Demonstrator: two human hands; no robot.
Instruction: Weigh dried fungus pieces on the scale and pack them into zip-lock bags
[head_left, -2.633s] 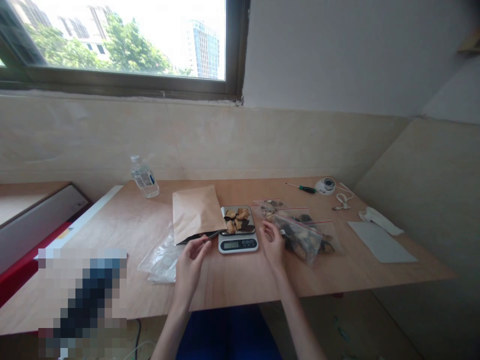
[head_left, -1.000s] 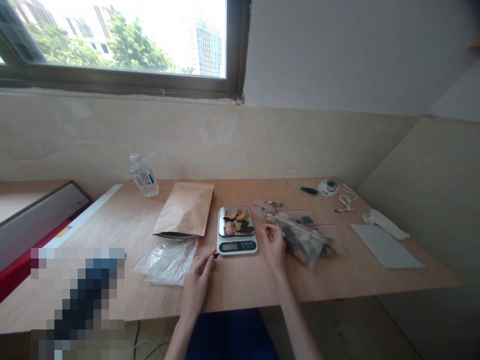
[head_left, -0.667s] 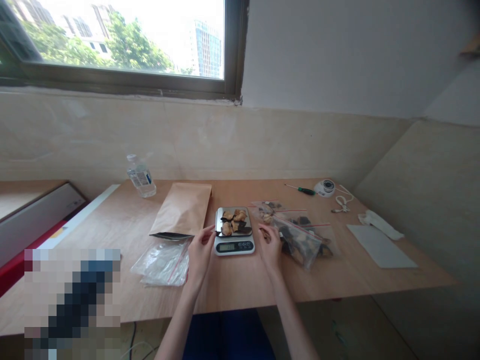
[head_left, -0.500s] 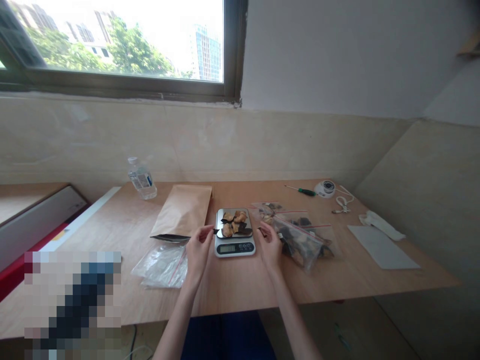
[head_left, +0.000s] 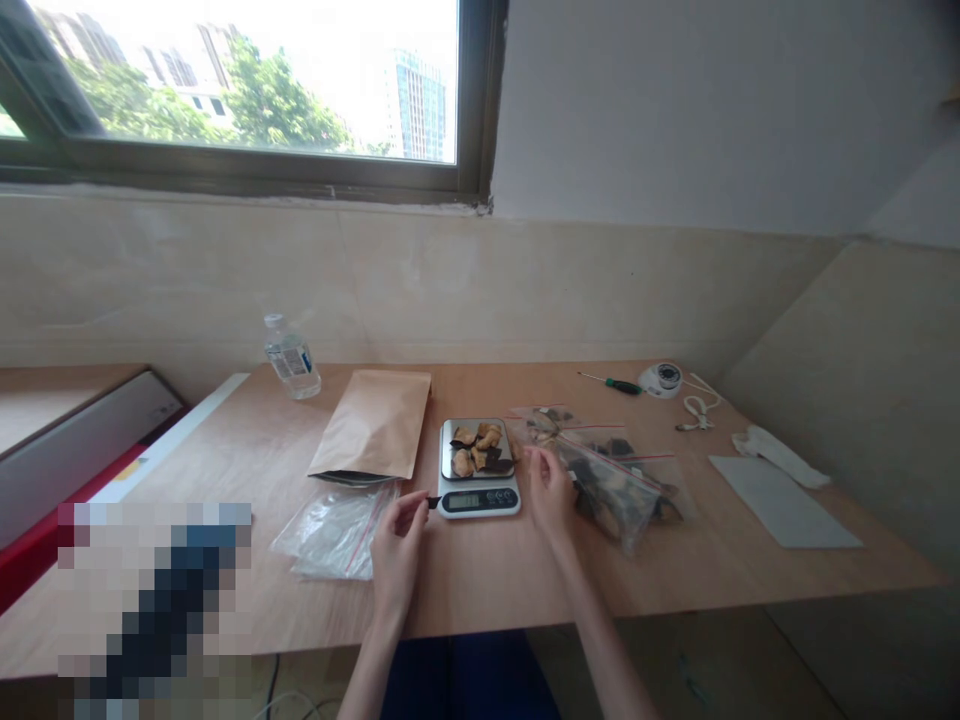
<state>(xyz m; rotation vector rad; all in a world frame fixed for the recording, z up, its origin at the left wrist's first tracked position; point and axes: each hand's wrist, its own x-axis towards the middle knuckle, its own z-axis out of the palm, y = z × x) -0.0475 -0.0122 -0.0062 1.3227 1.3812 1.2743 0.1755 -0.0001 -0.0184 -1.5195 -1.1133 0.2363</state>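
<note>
A white digital kitchen scale (head_left: 480, 503) lies in the middle of the table, its display lit but the digits too blurred to read. Several tan and dark dried pieces (head_left: 480, 450) are heaped on its metal plate. At the scale's front left corner, my left hand (head_left: 397, 545) pinches a dark, thin dried piece (head_left: 433, 502). My right hand (head_left: 551, 490) is beside the plate's right edge, fingertips pinched together; a small brownish bit shows there, too unclear to name. Zip bags of dark dried pieces (head_left: 611, 490) lie just right of that hand.
A brown paper pouch (head_left: 379, 425) and clear zip bags (head_left: 334, 535) lie on the left. Behind them stands a water bottle (head_left: 292, 358). Toward the right are a screwdriver (head_left: 622, 386), a small white camera (head_left: 661, 380), a white cloth (head_left: 780, 455) and a grey sheet (head_left: 784, 502).
My left hand has drawn back toward me with the dark piece, from beside the plate to the scale's front corner. My right hand stays near the plate's right side. The view has shifted slightly.
</note>
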